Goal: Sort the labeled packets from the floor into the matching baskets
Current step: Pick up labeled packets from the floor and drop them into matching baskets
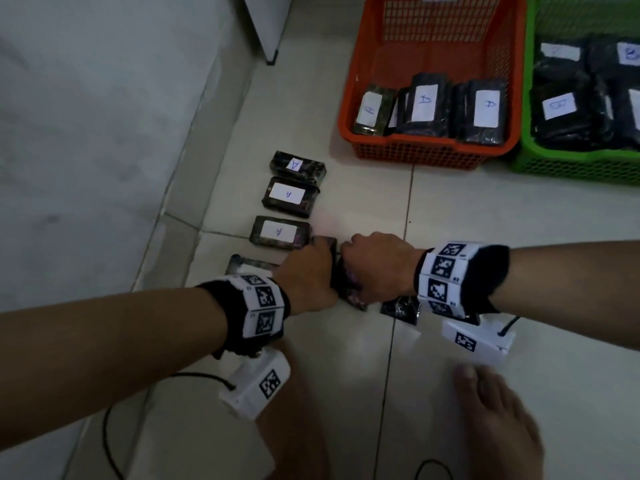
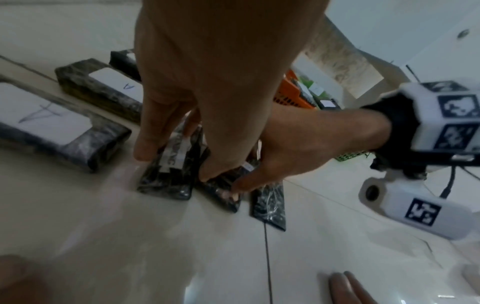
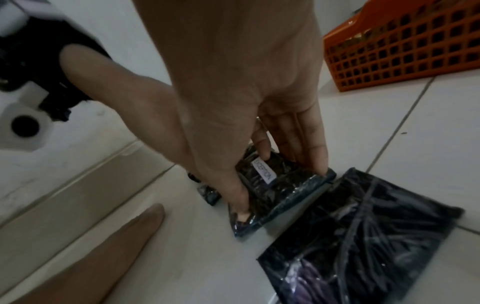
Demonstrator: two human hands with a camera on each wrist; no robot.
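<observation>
Both hands are meeting low over the floor (image 1: 485, 209): the left hand (image 1: 308, 271) is pinching one dark packet (image 2: 168, 174) and the right hand (image 1: 377, 268) is gripping the packet beside it (image 3: 275, 185). Three A-labelled packets (image 1: 280, 232) are lying just left, while the orange basket (image 1: 415, 152) is sitting far right.

Both forearms bare, no sleeves. Left wrist (image 1: 258, 306): black fabric cuff under a white faceted band printed with black square fiducial markers. White camera housing (image 1: 258, 384) below it, one marker on its face, thin black cable trailing. Right wrist (image 1: 450, 278): same cuff, band, white camera housing (image 1: 476, 342), black cable. Feet bare.
</observation>
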